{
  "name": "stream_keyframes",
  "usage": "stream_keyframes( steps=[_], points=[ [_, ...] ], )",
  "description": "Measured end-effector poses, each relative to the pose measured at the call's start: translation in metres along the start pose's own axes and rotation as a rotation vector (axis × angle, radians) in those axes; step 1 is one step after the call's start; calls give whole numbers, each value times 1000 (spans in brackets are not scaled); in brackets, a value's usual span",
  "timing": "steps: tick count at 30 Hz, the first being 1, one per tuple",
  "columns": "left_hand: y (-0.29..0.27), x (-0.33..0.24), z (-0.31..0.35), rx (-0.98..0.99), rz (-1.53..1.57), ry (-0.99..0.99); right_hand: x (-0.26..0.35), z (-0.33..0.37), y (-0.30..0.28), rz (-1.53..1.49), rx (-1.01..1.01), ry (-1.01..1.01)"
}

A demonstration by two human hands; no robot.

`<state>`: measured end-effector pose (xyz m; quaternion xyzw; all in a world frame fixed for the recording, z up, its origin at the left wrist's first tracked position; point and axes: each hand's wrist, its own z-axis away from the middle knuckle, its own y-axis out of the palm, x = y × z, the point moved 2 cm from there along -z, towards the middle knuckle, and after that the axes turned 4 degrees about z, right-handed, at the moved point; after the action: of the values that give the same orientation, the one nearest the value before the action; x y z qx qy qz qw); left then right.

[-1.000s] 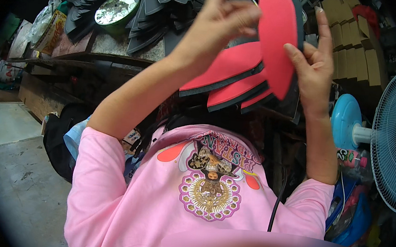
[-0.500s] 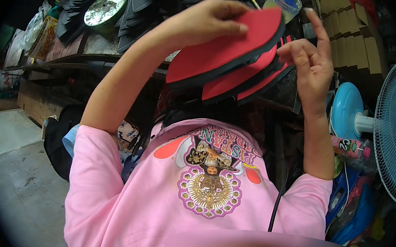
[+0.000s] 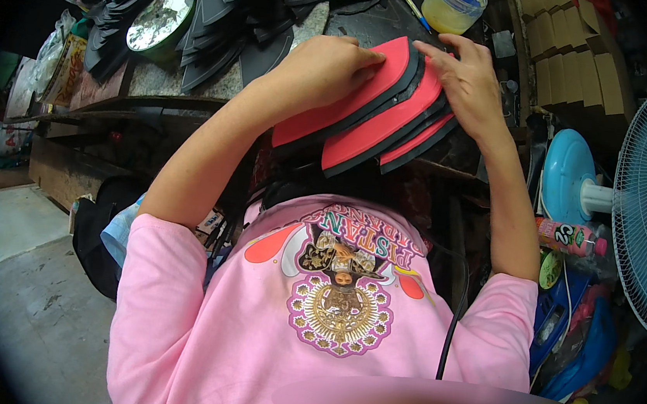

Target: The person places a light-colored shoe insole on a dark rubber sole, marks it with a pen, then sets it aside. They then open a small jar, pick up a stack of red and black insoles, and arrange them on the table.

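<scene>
A fanned stack of red and black sole-shaped pieces point(image 3: 381, 127) lies at the near edge of the workbench, red faces up. My left hand point(image 3: 328, 70) grips the top piece point(image 3: 332, 111) by its far edge, thumb pressing on the red face and fingers curled. At the stack's right end, my right hand point(image 3: 467, 83) is bent around the tips of the pieces below, thumb and forefinger near the top piece's pointed end. The undersides of the pieces and some fingertips are hidden.
Dark cut sheets point(image 3: 224, 17) pile up at the back left beside a round shiny tin point(image 3: 160, 21). A tub of yellowish stuff point(image 3: 452, 10) and a brush point(image 3: 409, 1) are at the back. Right stand cardboard boxes point(image 3: 578, 63), a blue fan point(image 3: 567, 175) and a pink-labelled bottle point(image 3: 565, 235).
My left hand has brought the top piece down and nearer onto the stack. My right hand, whose forefinger was raised, has turned in and closed over the stack's right end.
</scene>
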<state>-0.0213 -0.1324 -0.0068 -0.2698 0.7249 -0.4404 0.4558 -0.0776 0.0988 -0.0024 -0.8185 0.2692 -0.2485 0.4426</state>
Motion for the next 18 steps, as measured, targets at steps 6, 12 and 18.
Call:
stream_keyframes(
  steps=[6,12,18],
  points=[
    [-1,-1,2,-15,32,2,-1,-9,14,310,132,-49],
    [0,-2,3,-20,11,-6,-6,-12,18,242,165,-66],
    [1,-2,3,-33,-2,-2,19,16,-10,253,188,-168]
  ],
)
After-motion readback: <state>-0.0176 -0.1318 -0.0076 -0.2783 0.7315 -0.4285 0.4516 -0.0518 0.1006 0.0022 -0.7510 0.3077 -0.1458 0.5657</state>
